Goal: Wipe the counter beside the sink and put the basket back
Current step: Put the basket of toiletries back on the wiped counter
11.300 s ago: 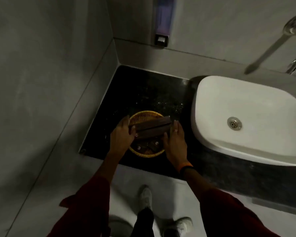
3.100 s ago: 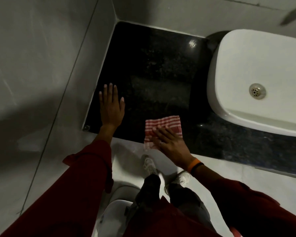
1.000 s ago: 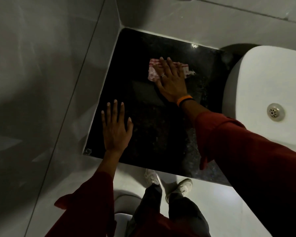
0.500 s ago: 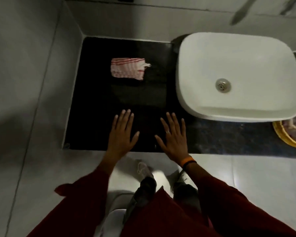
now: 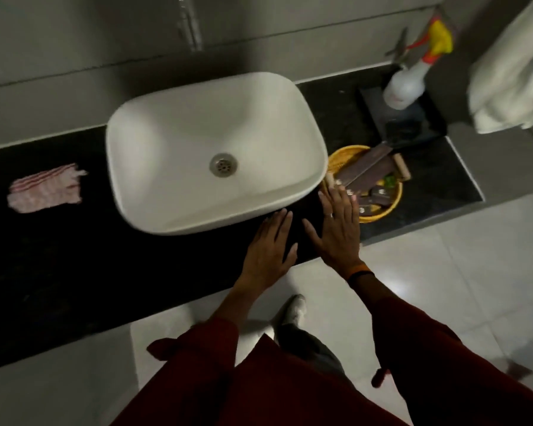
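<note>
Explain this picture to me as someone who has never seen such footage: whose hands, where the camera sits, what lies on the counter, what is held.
No machine here: a person wears a camera on the head, looking down at their own hands. The left hand and right hand are open and hold nothing. On the black counter sits a white sink. A red-striped cloth lies to its left; a yellow basket of small items, by the right fingertips, sits to its right, with a spray bottle behind.
</note>
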Tool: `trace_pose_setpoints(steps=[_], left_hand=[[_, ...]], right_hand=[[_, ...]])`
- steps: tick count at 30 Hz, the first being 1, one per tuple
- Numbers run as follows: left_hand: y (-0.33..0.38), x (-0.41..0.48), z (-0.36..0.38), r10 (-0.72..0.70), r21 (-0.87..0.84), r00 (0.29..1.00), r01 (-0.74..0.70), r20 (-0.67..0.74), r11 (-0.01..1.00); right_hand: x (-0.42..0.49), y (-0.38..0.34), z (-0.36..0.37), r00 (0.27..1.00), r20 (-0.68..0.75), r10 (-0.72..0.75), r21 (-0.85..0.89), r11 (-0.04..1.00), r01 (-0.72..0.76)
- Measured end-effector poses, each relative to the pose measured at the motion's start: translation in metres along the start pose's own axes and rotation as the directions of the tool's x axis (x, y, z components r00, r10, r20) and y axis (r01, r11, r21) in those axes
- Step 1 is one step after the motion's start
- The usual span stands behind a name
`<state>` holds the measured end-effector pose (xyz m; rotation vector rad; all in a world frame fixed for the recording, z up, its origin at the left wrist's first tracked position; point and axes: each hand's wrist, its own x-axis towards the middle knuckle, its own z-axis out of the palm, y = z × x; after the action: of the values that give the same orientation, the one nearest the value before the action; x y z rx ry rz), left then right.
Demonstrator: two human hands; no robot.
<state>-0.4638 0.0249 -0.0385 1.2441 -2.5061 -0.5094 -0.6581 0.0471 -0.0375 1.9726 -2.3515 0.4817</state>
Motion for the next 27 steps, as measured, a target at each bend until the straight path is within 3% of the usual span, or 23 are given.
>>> trace_pose_setpoints(steps=[6,9,14,17,22,25,27], left_hand=[[0.069,0.083,0.025,-0.234,-0.042,0.971,0.236,0.052,0.971],[0.089,0.119,0.032,-0.384,-0.326,0.909,0.418,0.165,0.848],[0.104,0.164,0.046,-0.593,-0.327,0.803,0.577,0.059,0.748],[0.103,0.166,0.046,-0.62,-0.34,0.778,0.612,0.1,0.714],[0.096,0.116,0.039,-0.521,-0.372,0.851,0.507,0.071,0.778],[0.084,0.068,0.031,-0.551,-0.401,0.83,0.535,0.085,0.744],[0.07,0.035,0.022,-0.575,-0.412,0.812,0.558,0.093,0.721]], right_hand=[[0.067,0.096,-0.019,0.974,-0.015,0.226,0.007,0.974,-0.225],[0.088,0.129,-0.016,0.944,-0.007,0.329,0.041,0.944,-0.329],[0.104,0.156,-0.016,0.832,0.125,0.54,0.232,0.8,-0.554],[0.098,0.157,-0.026,0.854,0.097,0.511,0.257,0.816,-0.517],[0.05,0.132,-0.046,0.876,0.082,0.475,0.309,0.824,-0.475],[0.012,0.104,-0.047,0.9,0.11,0.423,0.284,0.854,-0.436],[-0.01,0.076,-0.046,0.87,0.155,0.469,0.355,0.795,-0.492]])
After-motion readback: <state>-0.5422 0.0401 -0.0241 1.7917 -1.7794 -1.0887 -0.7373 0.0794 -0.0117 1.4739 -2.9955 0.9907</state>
